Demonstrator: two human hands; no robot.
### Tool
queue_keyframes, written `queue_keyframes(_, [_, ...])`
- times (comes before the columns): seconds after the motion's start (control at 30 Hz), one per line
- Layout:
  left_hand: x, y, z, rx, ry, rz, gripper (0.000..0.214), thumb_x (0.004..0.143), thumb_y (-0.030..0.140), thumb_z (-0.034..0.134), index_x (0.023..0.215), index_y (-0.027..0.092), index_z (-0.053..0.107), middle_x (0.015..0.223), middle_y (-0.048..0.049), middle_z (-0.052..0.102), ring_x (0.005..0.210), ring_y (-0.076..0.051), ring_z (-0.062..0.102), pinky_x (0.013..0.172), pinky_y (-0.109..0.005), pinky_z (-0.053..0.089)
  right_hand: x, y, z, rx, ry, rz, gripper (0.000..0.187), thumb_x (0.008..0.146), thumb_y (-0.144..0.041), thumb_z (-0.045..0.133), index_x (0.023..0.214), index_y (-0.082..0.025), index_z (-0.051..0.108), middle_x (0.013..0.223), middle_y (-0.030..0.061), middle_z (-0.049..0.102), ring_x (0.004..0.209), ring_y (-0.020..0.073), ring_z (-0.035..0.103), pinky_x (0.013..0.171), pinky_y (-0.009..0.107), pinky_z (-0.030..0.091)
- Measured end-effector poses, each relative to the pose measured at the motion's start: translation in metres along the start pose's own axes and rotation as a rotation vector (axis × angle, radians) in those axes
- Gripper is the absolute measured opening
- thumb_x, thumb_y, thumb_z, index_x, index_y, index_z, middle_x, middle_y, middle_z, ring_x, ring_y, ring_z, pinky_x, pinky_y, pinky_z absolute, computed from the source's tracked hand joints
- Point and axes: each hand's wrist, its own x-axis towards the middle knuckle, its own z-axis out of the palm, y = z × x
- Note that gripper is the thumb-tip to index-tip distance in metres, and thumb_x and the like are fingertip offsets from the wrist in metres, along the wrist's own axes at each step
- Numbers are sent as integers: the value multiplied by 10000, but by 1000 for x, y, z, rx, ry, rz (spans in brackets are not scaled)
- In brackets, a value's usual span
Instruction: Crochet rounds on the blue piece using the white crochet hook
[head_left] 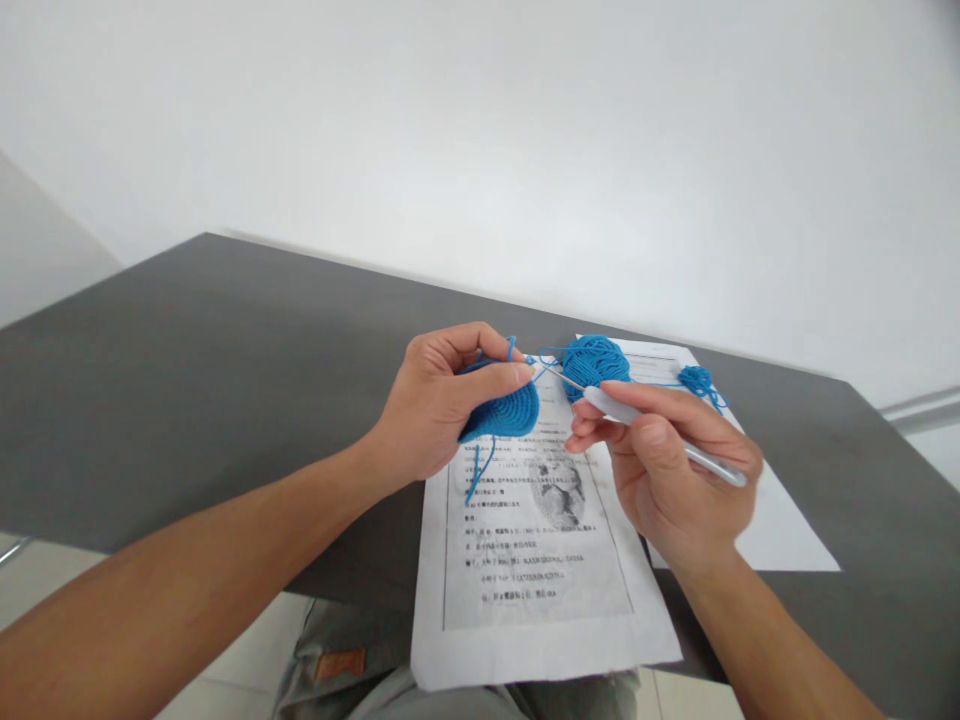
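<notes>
Between thumb and fingers, my left hand pinches a rounded piece of blue crochet work, with a loose yarn tail hanging below it. My right hand is closed round a crochet hook with a pale grip, held like a pen. The hook's thin metal tip points left and reaches the edge of the crochet work near my left thumb; whether it sits inside a loop is too small to tell. Blue yarn runs from the work to a ball of blue yarn behind the hook.
A printed sheet with text and a dark picture lies under my hands, overhanging the table's front edge. Another white sheet lies to the right, with a small blue yarn tangle on it. The dark grey table meets a white wall.
</notes>
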Motion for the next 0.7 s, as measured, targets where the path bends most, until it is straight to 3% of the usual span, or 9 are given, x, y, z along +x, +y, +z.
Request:
queue_keyframes(0.37, [0,1,1,15,-1,8,255,575,114,974,655,150,734,696,14,737,525,-62,580,473,-181,425,-2,1,-1,-6,-19,-36,195,971,-317,805,1156,-275,851,993,48,857,790,220,836,661,374,753])
queue_keyframes(0.7, [-1,-2,-3,139,-27,68,161,689,132,904,694,170,748,704,23,727,539,-65,561,479,-196,406,-1,1,1,2,-28,-13,197,968,-328,807,1157,-287,851,989,45,864,793,217,837,669,368,754])
